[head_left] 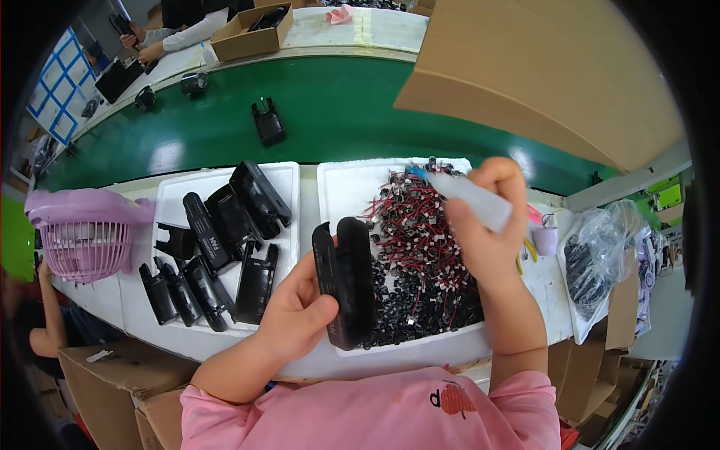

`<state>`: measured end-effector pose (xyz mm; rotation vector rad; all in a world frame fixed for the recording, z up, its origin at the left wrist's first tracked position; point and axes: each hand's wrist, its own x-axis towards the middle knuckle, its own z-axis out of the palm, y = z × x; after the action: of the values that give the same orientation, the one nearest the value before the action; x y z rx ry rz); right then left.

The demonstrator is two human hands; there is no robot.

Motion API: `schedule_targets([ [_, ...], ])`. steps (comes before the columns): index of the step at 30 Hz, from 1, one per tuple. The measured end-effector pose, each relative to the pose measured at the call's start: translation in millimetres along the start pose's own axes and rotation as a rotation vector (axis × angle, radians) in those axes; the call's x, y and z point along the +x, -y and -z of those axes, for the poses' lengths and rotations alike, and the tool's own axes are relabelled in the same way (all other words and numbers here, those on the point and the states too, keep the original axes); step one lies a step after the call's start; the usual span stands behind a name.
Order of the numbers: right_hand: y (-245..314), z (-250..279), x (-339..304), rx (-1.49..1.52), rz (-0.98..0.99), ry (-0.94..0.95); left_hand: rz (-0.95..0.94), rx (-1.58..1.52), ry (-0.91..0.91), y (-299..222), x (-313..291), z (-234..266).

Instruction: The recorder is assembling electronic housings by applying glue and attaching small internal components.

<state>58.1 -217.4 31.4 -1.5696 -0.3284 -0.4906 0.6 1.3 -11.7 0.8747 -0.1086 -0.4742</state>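
My left hand is closed around a black plastic housing, held upright and tilted a little over the near left part of a white foam tray. In my right hand is a translucent white squeeze bottle with a blue tip, which points left above a heap of small parts with red and black wires. Small black parts cover the near end of that tray. Several more black housings lie in a second foam tray on the left.
A purple fan basket stands at far left. Behind the trays runs a green conveyor belt with black parts on it. A large cardboard box overhangs the back right. Bagged black parts sit at right. Other people's hands work across the belt.
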Motion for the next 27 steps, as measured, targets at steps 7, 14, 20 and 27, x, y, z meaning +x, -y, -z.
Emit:
schedule_targets([
  [7, 14.4, -13.6, -23.0, 0.103, -0.507, 0.270, -0.003, 0.046, 0.012, 12.0, -2.4, -0.5],
  [14, 3.8, -18.8, -30.4, -0.173, -0.213, 0.405, -0.218, 0.242, 0.128, 19.2, 3.5, -0.8],
  [20, 5.8, -24.0, -33.7, -0.163, -0.290, 0.405, -0.377, 0.518, 0.121, 24.5, 1.1, -7.6],
  [27, 7.7, -11.2, -26.6, 0.150, -0.222, 0.249, -0.051, 0.074, -0.014, 8.5, -0.5, -11.5],
])
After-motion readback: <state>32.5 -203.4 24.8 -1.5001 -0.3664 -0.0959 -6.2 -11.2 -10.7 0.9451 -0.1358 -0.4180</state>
